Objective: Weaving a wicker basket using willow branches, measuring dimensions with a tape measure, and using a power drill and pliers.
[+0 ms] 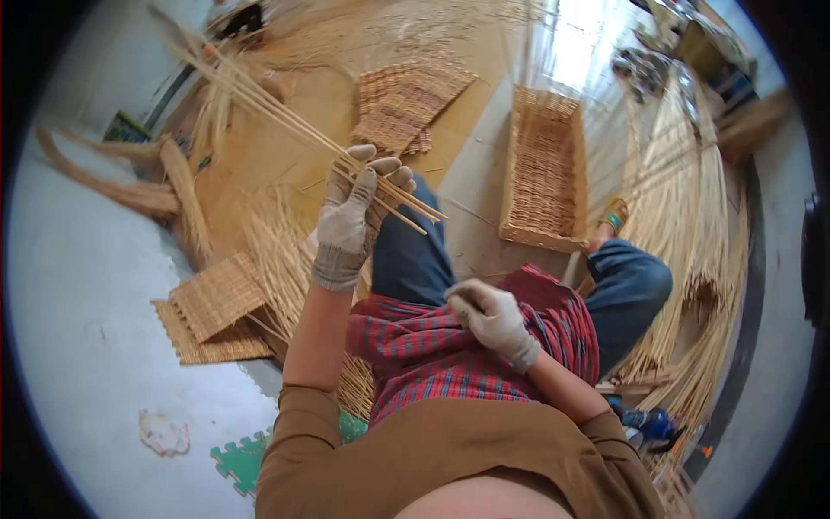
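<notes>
My left hand (350, 208), in a pale work glove, is raised in front of me and closed around several thin wicker canes (285, 121). Their long ends run up to the far left, and the short ends stick out to the right past my fingers. Over the checked red cloth (432, 355) on my lap, my right hand (494, 318), also gloved, is closed with its fingers curled in. Whether anything is inside those fingers is hidden.
An open rectangular woven basket (543, 169) stands on the floor beyond my knees. Woven panels (411, 99) lie ahead, and more panels (220, 298) are on the left. Long bundles of canes (679, 233) spread along the right. A blue tool (653, 424) lies near my right elbow.
</notes>
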The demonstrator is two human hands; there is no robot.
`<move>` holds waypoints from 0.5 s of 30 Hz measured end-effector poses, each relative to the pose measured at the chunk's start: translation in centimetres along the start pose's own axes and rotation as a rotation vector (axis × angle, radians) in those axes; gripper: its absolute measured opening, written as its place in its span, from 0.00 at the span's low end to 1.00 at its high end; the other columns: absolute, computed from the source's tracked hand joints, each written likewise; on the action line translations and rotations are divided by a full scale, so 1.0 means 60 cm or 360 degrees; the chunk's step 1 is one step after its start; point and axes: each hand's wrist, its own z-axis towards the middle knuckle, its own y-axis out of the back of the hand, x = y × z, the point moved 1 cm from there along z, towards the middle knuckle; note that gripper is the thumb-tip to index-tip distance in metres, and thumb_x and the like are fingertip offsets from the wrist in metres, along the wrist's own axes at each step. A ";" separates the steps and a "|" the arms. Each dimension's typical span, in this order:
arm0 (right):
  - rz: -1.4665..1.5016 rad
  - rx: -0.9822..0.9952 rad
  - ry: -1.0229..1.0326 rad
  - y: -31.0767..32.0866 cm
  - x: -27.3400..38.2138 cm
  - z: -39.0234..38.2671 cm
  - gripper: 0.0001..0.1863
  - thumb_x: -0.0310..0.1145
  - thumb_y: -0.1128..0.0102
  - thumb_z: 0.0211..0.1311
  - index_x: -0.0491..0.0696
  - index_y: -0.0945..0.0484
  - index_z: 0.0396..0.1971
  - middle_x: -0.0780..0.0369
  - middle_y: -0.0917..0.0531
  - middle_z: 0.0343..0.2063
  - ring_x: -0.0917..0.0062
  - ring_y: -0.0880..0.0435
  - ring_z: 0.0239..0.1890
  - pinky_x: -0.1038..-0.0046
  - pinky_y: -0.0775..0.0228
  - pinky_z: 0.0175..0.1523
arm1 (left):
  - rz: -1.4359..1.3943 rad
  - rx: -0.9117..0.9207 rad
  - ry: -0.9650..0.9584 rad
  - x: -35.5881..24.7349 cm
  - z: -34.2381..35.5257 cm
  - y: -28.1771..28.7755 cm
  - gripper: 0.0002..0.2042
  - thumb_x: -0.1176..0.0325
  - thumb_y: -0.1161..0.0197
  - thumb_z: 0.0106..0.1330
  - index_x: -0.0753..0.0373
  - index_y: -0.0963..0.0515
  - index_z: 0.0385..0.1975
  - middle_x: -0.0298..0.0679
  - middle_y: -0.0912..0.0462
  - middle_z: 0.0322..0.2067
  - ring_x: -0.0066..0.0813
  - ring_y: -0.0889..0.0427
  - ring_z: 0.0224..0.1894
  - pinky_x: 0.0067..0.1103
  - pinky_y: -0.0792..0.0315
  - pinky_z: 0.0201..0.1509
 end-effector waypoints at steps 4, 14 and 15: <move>-0.0614 -0.0773 0.0677 0.065 0.085 0.002 0.15 0.24 0.29 0.52 0.47 0.19 0.41 0.61 0.18 0.27 0.75 0.18 0.28 0.75 0.25 0.34 | -0.0081 0.0114 0.0116 0.075 -0.012 -0.058 0.12 0.73 0.51 0.76 0.61 0.34 0.57 0.48 0.19 0.47 0.44 0.17 0.51 0.41 0.21 0.58; -0.1312 -0.1469 0.0703 0.195 0.037 -0.073 0.08 0.31 0.32 0.53 0.49 0.21 0.32 0.59 0.19 0.25 0.64 0.17 0.28 0.66 0.24 0.34 | 0.0503 0.0271 0.0394 0.196 -0.062 -0.222 0.16 0.69 0.50 0.76 0.60 0.39 0.61 0.48 0.21 0.49 0.44 0.20 0.54 0.35 0.20 0.55; -0.1309 -0.1486 0.0700 0.197 0.027 -0.081 0.08 0.31 0.33 0.53 0.50 0.22 0.32 0.59 0.20 0.27 0.64 0.18 0.29 0.64 0.26 0.35 | 0.0445 0.0289 0.0408 0.202 -0.064 -0.224 0.16 0.69 0.50 0.76 0.60 0.38 0.61 0.47 0.21 0.50 0.44 0.20 0.55 0.34 0.19 0.53</move>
